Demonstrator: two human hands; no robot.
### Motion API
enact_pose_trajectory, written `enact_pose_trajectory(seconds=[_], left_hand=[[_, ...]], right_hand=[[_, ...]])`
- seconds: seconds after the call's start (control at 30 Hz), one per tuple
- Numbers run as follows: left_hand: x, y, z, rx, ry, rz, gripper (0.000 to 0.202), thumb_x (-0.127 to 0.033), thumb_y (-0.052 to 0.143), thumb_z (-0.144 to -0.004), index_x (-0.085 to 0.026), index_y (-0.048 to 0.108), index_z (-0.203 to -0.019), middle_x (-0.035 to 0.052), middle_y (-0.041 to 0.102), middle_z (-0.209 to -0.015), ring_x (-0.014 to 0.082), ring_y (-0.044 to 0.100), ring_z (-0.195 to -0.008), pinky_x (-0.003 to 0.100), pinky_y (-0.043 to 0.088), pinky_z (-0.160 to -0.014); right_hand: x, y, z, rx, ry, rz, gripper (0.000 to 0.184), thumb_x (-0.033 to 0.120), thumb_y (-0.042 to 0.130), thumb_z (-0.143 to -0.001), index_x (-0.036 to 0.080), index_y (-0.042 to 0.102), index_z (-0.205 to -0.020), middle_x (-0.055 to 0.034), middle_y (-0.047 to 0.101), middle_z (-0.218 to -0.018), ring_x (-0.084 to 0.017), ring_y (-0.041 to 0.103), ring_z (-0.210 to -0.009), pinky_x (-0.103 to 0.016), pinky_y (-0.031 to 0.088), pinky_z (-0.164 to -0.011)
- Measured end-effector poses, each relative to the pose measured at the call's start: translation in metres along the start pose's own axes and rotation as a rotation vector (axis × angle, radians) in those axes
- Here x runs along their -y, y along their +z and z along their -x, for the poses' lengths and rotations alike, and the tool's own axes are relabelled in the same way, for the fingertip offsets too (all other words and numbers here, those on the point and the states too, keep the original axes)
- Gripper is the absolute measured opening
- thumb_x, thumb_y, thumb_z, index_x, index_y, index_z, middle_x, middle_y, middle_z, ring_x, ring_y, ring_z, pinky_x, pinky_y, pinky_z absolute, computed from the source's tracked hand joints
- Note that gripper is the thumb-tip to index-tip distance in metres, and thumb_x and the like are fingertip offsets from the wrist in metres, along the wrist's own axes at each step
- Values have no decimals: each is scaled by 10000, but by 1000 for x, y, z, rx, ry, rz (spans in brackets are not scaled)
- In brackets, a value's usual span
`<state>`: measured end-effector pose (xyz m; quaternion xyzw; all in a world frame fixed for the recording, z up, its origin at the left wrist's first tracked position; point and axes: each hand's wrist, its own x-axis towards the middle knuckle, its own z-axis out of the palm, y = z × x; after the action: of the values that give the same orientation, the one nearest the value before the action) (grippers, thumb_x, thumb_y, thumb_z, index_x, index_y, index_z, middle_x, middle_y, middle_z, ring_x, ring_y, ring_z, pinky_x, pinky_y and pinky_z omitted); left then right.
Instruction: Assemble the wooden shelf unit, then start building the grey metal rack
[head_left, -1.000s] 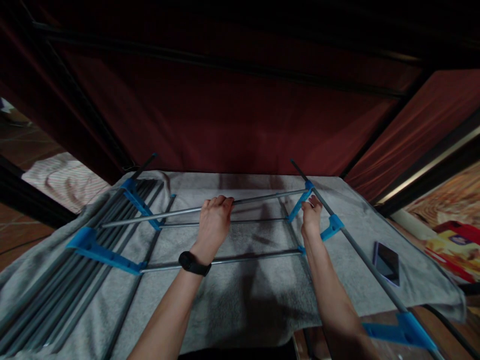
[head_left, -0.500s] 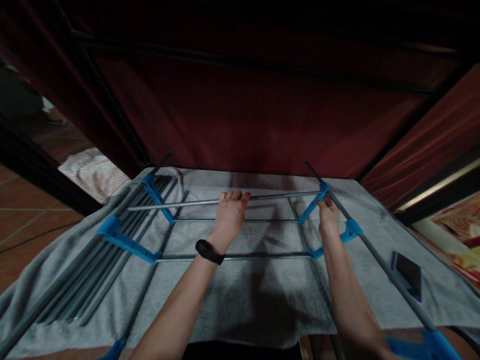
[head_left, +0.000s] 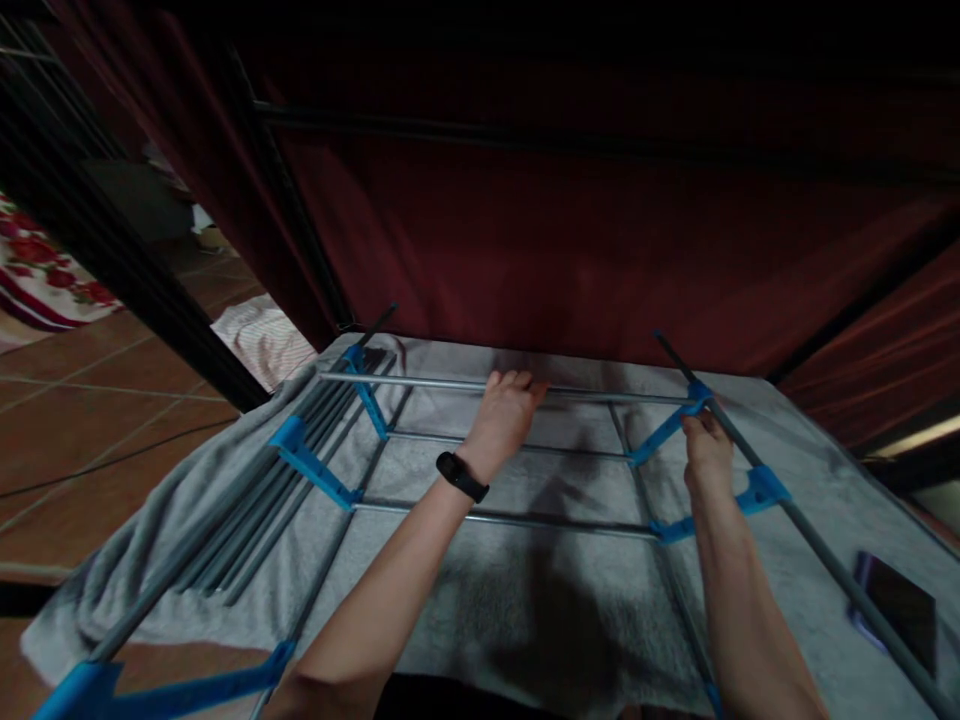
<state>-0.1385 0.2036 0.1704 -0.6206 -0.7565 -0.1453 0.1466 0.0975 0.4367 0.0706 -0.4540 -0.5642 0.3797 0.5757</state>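
My left hand (head_left: 505, 416), a black band on its wrist, is wrapped over the middle of a grey metal tube (head_left: 397, 381). The tube's right end meets a blue plastic bracket (head_left: 664, 432), where my right hand (head_left: 707, 452) grips just below the joint. On the left, the tube's free end lies over a long side pole, close to the far-left blue bracket (head_left: 367, 390) but not visibly seated in it. Two lower crossbars (head_left: 510, 518) link the left and right sides of the frame. Another blue bracket (head_left: 315, 465) stands nearer on the left.
Several loose grey tubes (head_left: 277, 490) lie side by side on the left of the grey blanket (head_left: 480, 610). A dark phone (head_left: 896, 605) rests at the right beside the side pole. Dark red fabric (head_left: 525, 250) hangs behind, and tiled floor (head_left: 150, 400) shows on the left.
The view has turned left. The tube's left end has swung away from me, nearer the far-left bracket. Both hands keep their holds.
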Motion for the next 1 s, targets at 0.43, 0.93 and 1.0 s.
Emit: enact_pose_trajectory(seconds=[0.43,0.93,1.0], left_hand=[[21,21,-17,-43,70,9,419,-134,409,-961,-230,643,-1294,107,658,-984,270,561,-986,420,374,-872],[21,22,-22,-24,73,12,459,-77,402,-896,-213,664,-1247,124,660,-970,286,572,-996,447,368,-907],[21,23,-23,-22,74,13,456,-73,400,-895,-214,669,-1235,124,660,-960,287,572,-985,449,369,-903]], right_hand=[[14,11,7,40,-25,-60,477,321,573,-720,218,691,-1170,-36,703,-1118,-218,586,-1135,-403,361,-1108],[22,13,15,35,-43,-57,502,335,560,-708,184,689,-1170,-3,651,-924,-166,549,-865,-299,445,-865],[23,13,16,35,-46,-37,471,344,554,-711,182,697,-1129,-1,646,-915,-165,538,-856,-295,443,-850]])
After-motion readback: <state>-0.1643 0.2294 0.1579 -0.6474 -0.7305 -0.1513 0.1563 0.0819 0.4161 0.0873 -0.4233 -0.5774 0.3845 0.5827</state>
